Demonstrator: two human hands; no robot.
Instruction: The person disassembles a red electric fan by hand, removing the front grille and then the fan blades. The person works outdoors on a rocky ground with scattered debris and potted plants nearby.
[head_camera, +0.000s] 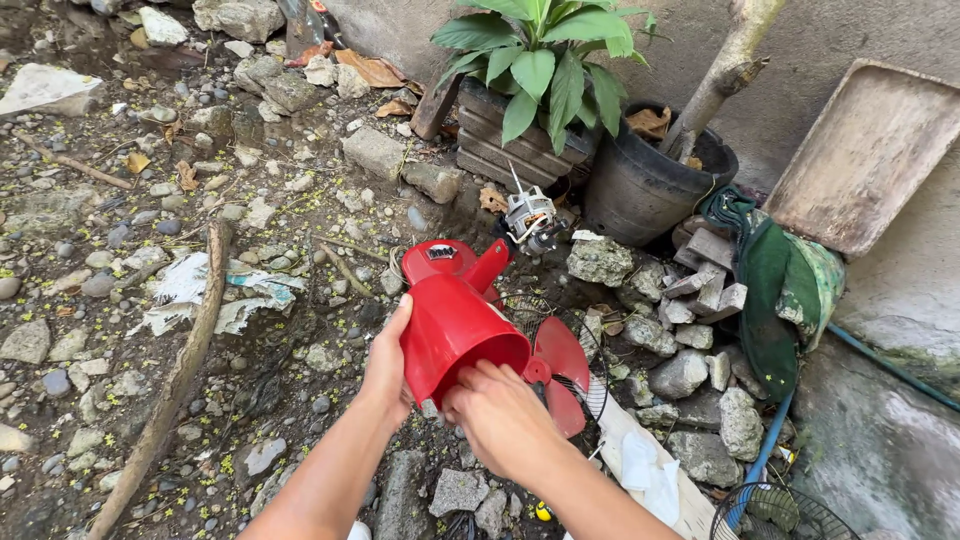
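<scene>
One long wooden stick (170, 385) lies left of the grip on stony ground. The left hand (388, 362) clasps one smooth red plastic cone-shaped housing (455, 315); the right hand (497, 410) is clenched at its open rim. Beyond, one metal motor (530, 217); right, one red bladed fan (560, 360).

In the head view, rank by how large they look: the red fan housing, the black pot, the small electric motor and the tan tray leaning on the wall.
1. Tan tray.
2. Black pot and red fan housing: about alike, and the housing sits nearer the camera, so no ranking.
3. Electric motor, clearly smallest.
</scene>
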